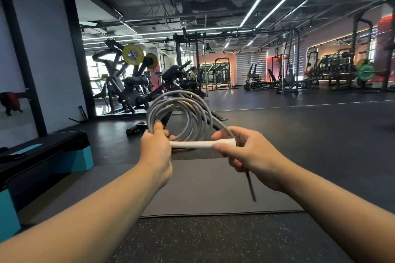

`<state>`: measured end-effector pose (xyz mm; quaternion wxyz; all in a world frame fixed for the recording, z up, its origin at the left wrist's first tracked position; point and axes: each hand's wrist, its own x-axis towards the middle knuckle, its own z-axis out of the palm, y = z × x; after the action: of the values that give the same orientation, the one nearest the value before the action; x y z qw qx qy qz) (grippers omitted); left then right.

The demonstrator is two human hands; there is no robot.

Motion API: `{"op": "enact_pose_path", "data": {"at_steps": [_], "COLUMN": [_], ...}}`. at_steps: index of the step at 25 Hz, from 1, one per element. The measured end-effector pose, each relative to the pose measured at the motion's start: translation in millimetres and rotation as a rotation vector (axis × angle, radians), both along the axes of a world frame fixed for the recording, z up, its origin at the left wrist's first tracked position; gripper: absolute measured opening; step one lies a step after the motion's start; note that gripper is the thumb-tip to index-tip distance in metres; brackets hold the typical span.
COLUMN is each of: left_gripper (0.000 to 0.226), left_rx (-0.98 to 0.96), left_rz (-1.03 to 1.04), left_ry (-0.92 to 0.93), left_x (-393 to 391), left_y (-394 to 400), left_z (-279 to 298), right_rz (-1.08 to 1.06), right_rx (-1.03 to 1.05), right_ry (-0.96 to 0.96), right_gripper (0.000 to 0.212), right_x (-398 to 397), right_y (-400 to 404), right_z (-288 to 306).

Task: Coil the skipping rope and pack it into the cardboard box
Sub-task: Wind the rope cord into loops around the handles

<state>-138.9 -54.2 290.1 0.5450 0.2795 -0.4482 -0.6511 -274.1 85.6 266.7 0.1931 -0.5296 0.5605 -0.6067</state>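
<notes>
Both hands are raised in front of the person, above a dark floor mat (213, 188). The left hand (157, 151) has its fingers closed around the bottom of a grey skipping rope (181, 111), wound into several loops that stand upright above it. The right hand (250, 156) pinches a white handle (201, 143) lying level between the two hands, thumb on its near side. A dark strand (251, 186) hangs below the right hand. A black and teal step platform (53, 153) sits at near left.

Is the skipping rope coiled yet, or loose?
Coiled: the grey rope hangs in stacked loops from the left hand; the right hand holds the white handle.
</notes>
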Motion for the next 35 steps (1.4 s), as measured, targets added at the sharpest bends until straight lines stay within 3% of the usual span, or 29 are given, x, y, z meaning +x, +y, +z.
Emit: {"op": "enact_pose_path", "data": {"at_steps": [3, 5, 9, 12, 17, 20, 22, 23, 24, 25, 27, 28, 29, 31, 35], "left_gripper": [0.025, 0.026, 0.03, 0.027, 0.033, 0.037, 0.07, 0.092, 0.107, 0.113, 0.111, 0.106, 0.099, 0.086, 0.075], "left_rx": [0.055, 0.09, 0.154, 0.125, 0.066, -0.037, -0.117, -0.284, -0.617, -1.069, -1.928, -2.192, -2.318, -2.282, -1.748], "left_rz": [0.008, 0.0, -0.129, -0.179, -0.212, -0.22, -0.036, 0.104, 0.217, 0.302, 0.416, 0.441, 0.418, 0.286, 0.042], "left_ry": [-0.014, 0.004, 0.097, 0.106, -0.101, -0.356, -0.456, -0.532, -0.625, -0.729, -0.982, -1.14, -1.297, -1.559, -1.737], "left_x": [-2, -5, -9, -8, -5, 7, 17, 25, 32, 37, 36, 31, 26, 15, 8], "left_y": [8, 17, 43, 52, 42, 36, 30, 28, 27, 25, 25, 28, 31, 37, 33], "left_z": [-9, -13, -17, -15, -28, -32, -25, -17, -7, 3, 24, 33, 40, 47, 51], "right_rz": [0.122, 0.174, -0.021, -0.12, -0.105, -0.202, -0.249, -0.262, -0.268, -0.265, -0.257, -0.262, -0.272, -0.265, -0.241], "right_rx": [-0.187, -0.252, -0.157, -0.001, 0.036, 0.077, 0.132, 0.161, 0.18, 0.192, 0.255, 0.316, 0.366, 0.46, 0.426], "right_ry": [-0.449, -0.597, -0.633, -0.629, -0.595, -0.422, -0.235, -0.103, 0.056, 0.234, 0.579, 0.772, 0.926, 1.092, 0.898], "right_gripper": [0.029, 0.029, 0.04, 0.036, 0.021, 0.029, 0.033, 0.032, 0.03, 0.025, 0.019, 0.015, 0.018, 0.037, 0.017], "right_x": [8, 21, 36, 39, 44, 40, 35, 33, 31, 29, 31, 33, 37, 44, 41], "right_y": [-17, -33, -51, -52, -51, -47, -41, -38, -36, -34, -32, -33, -33, -32, -31], "right_z": [-10, -18, -17, -13, -3, 3, 7, 9, 11, 14, 18, 21, 25, 31, 34]}}
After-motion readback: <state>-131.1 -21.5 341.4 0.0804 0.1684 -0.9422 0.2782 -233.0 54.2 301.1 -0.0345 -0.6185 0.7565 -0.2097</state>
